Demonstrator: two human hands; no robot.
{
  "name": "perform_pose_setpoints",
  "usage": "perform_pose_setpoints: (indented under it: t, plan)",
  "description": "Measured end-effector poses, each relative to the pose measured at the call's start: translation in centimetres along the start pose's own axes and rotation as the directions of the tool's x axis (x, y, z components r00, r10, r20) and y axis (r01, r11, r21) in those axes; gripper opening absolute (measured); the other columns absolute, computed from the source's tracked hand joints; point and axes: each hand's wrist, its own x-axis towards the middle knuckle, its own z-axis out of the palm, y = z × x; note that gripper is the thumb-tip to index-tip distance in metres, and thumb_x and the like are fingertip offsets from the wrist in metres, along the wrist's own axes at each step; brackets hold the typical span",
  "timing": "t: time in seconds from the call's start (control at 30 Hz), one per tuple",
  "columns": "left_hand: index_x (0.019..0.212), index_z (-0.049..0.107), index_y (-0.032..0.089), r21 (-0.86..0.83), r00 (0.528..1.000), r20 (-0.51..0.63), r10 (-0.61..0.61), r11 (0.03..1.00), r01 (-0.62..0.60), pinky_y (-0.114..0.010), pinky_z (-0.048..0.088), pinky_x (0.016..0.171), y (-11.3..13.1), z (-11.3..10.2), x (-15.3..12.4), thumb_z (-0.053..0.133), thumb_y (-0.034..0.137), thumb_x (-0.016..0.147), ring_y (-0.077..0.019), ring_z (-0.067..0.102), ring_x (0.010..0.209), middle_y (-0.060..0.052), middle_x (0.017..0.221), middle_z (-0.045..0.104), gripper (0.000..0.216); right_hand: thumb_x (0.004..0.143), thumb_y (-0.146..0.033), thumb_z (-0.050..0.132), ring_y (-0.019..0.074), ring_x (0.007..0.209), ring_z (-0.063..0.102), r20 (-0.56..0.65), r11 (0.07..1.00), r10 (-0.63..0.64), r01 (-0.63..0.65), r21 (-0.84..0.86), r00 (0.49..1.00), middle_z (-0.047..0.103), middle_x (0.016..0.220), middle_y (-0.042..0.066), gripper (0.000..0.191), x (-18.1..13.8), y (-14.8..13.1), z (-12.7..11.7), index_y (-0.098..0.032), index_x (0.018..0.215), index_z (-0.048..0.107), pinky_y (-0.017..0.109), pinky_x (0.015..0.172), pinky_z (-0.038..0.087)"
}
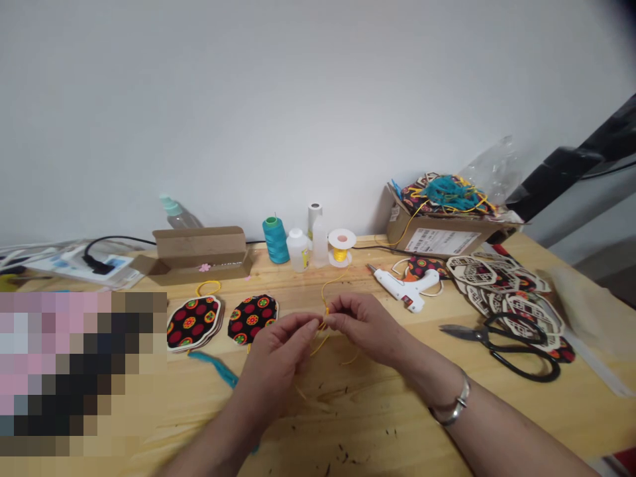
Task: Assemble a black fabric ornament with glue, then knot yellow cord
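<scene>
Both hands meet over the middle of the wooden table, pinching a thin yellow cord [320, 346]. My left hand [281, 354] is closed, thumb against index finger on the cord. Opposite it, my right hand [365, 324] pinches the same cord close to the left fingertips. One strand runs back toward a white spool [342, 238] wound with yellow cord. Just behind my left hand lies a black patterned fabric piece [252, 319], partly covered by it. Further left is a stack of similar pieces [193, 322] with a yellow loop and a teal tassel [213, 366].
Black-handled scissors [497, 336] and a white glue gun [405, 288] lie to the right, near piled wooden-framed pieces [527, 305]. At the back stand a teal thread cone [275, 240], small bottles [299, 250], an open cardboard box [199, 248] and a filled carton [432, 232].
</scene>
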Motion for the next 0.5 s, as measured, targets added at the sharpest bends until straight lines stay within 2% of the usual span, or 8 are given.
perform_pose_setpoints:
  t: [0.07,0.1,0.17,0.23,0.27,0.33,0.37,0.5]
  plan:
    - [0.084,0.067,0.016,0.005,0.999,-0.040,0.013,1.000,-0.013,-0.017,0.019,0.040,0.11,-0.05,0.03,0.064,0.037,0.069,-0.0050,0.029,0.041,0.007,0.046,0.041,0.026,0.074,-0.023,0.054,0.0088,0.056,0.038,-0.026,0.999,-0.019,0.018,-0.043,0.999,0.045,0.057,-0.004,0.014,0.06,0.08,-0.12,-0.016,0.062,0.052,0.021,0.052,0.030]
    - [0.083,0.067,0.016,0.023,0.998,-0.061,0.027,0.999,-0.026,-0.018,0.021,0.040,0.15,-0.10,0.06,0.065,0.038,0.068,-0.0053,0.032,0.041,0.005,0.051,0.047,0.026,0.074,-0.022,0.054,0.0086,0.056,0.037,-0.043,0.997,-0.029,0.026,-0.066,0.999,0.043,0.057,-0.004,0.015,0.09,0.14,-0.19,-0.016,0.061,0.051,0.021,0.051,0.030]
    - [0.080,0.068,0.017,0.105,0.990,-0.107,0.088,0.991,-0.077,-0.020,0.028,0.043,0.20,-0.26,0.13,0.065,0.038,0.068,-0.0074,0.044,0.049,-0.003,0.079,0.062,0.024,0.074,-0.022,0.054,0.0085,0.055,0.036,-0.072,0.994,-0.048,0.041,-0.100,0.996,0.042,0.057,-0.005,0.016,0.17,0.26,-0.28,-0.016,0.060,0.049,0.021,0.051,0.030]
    - [0.071,0.068,0.017,0.234,0.974,-0.139,0.181,0.961,-0.145,-0.023,0.037,0.054,0.26,-0.42,0.19,0.063,0.036,0.069,-0.0146,0.056,0.071,-0.008,0.110,0.058,0.020,0.075,-0.021,0.053,0.0090,0.057,0.038,-0.104,0.992,-0.059,0.046,-0.121,0.993,0.043,0.058,-0.004,0.014,0.23,0.41,-0.32,-0.017,0.062,0.049,0.021,0.053,0.031]
    - [0.067,0.067,0.017,0.297,0.964,-0.142,0.225,0.939,-0.175,-0.026,0.040,0.063,0.30,-0.47,0.21,0.062,0.034,0.070,-0.0192,0.057,0.086,-0.008,0.116,0.056,0.018,0.075,-0.020,0.053,0.0093,0.057,0.039,-0.123,0.990,-0.061,0.044,-0.136,0.991,0.045,0.058,-0.004,0.013,0.25,0.48,-0.31,-0.017,0.062,0.050,0.021,0.054,0.032]
    - [0.059,0.065,0.018,0.386,0.952,-0.117,0.281,0.897,-0.217,-0.030,0.038,0.080,0.39,-0.48,0.21,0.061,0.031,0.072,-0.0246,0.048,0.109,-0.009,0.113,0.058,0.019,0.075,-0.020,0.052,0.0101,0.059,0.041,-0.157,0.985,-0.073,0.047,-0.166,0.985,0.048,0.059,-0.004,0.012,0.26,0.64,-0.26,-0.017,0.064,0.051,0.022,0.056,0.033]
    - [0.057,0.063,0.018,0.413,0.950,-0.098,0.296,0.881,-0.232,-0.032,0.036,0.085,0.43,-0.43,0.19,0.060,0.030,0.073,-0.0253,0.044,0.114,-0.009,0.110,0.059,0.020,0.076,-0.019,0.052,0.0104,0.059,0.043,-0.169,0.983,-0.081,0.051,-0.177,0.982,0.049,0.060,-0.003,0.012,0.26,0.72,-0.24,-0.017,0.064,0.051,0.023,0.056,0.033]
    - [0.058,0.063,0.019,0.494,0.944,-0.044,0.326,0.829,-0.263,-0.036,0.034,0.090,0.30,-0.11,0.06,0.058,0.030,0.074,-0.0264,0.044,0.115,-0.009,0.116,0.056,0.020,0.076,-0.018,0.051,0.0107,0.061,0.047,-0.190,0.987,-0.082,0.053,-0.152,0.978,0.054,0.061,-0.003,0.011,0.23,0.86,-0.19,-0.017,0.065,0.053,0.023,0.059,0.035]
